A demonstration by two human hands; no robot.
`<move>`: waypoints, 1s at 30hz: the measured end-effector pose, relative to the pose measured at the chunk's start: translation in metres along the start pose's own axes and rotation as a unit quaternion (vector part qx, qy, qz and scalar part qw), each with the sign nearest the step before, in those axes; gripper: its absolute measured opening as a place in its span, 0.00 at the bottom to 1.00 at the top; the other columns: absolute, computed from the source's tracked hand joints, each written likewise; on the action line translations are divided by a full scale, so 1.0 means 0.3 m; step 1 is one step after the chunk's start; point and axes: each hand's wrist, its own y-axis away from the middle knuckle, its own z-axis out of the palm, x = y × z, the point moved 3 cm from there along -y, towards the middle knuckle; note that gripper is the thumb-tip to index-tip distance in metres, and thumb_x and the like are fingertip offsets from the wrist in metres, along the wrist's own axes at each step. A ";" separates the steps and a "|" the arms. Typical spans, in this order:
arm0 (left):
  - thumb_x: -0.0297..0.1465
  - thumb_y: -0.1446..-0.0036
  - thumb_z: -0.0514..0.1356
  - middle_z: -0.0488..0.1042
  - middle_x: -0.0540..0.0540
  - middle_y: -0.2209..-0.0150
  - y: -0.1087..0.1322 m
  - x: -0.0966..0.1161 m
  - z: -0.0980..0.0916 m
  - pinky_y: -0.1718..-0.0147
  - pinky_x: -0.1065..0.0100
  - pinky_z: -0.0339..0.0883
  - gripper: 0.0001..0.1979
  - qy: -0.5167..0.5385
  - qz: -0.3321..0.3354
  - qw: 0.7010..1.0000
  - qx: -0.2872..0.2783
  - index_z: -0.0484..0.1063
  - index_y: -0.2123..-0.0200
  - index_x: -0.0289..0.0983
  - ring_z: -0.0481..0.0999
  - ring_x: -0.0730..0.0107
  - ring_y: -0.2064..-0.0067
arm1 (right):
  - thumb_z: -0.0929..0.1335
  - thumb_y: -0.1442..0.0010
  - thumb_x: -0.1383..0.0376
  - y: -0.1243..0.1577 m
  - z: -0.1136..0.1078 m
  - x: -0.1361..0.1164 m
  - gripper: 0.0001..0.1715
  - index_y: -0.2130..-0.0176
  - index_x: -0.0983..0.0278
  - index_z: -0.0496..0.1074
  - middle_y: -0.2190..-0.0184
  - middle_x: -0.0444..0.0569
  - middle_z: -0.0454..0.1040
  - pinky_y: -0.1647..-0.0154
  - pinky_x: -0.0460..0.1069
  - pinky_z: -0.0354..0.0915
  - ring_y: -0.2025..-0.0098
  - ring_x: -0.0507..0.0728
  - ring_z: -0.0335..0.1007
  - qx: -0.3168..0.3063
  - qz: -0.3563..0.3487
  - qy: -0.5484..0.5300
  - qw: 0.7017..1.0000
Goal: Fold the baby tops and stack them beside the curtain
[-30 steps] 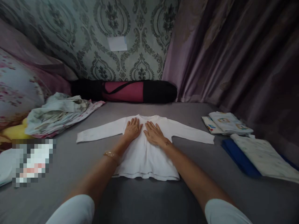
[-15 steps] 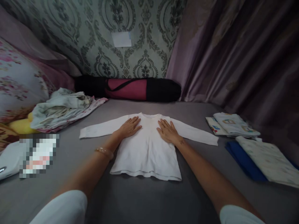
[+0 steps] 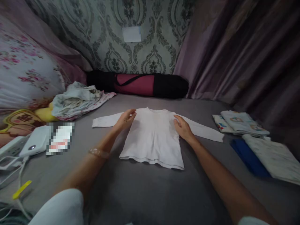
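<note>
A small white long-sleeved shirt [image 3: 153, 137] lies spread flat on the grey bed surface, neckline away from me and both sleeves stretched out sideways. My left hand [image 3: 126, 118] is at the shirt's left shoulder, turned on edge, with loosely curved fingers and nothing in them. At the opposite shoulder, my right hand [image 3: 183, 127] is also on edge beside the sleeve, its thumb and fingers apart and holding nothing. Whether either hand touches the cloth is hard to make out.
Folded clothes [image 3: 243, 122] and a printed cloth over blue fabric [image 3: 250, 159] sit at the right. To the left are a heap of clothes [image 3: 75, 100], a floral pillow [image 3: 30, 68], a white device [image 3: 37, 140] and cables. A long black-and-red bag [image 3: 136, 84] lies along the wall.
Both hands were flat on the shirt's chest; they have moved outward to its shoulder edges and turned on edge. The view has shifted left, showing more cables.
</note>
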 end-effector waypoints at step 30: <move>0.51 0.43 0.53 0.67 0.52 0.79 0.578 0.061 -0.051 0.75 0.70 0.56 0.27 0.065 -0.097 0.991 -0.072 0.76 0.55 0.36 0.66 0.70 0.76 | 0.59 0.30 0.60 0.615 -0.106 -0.103 0.16 0.54 0.61 0.73 0.63 0.51 0.73 0.62 0.48 0.63 0.63 0.56 0.72 -0.098 -0.072 0.151 0.981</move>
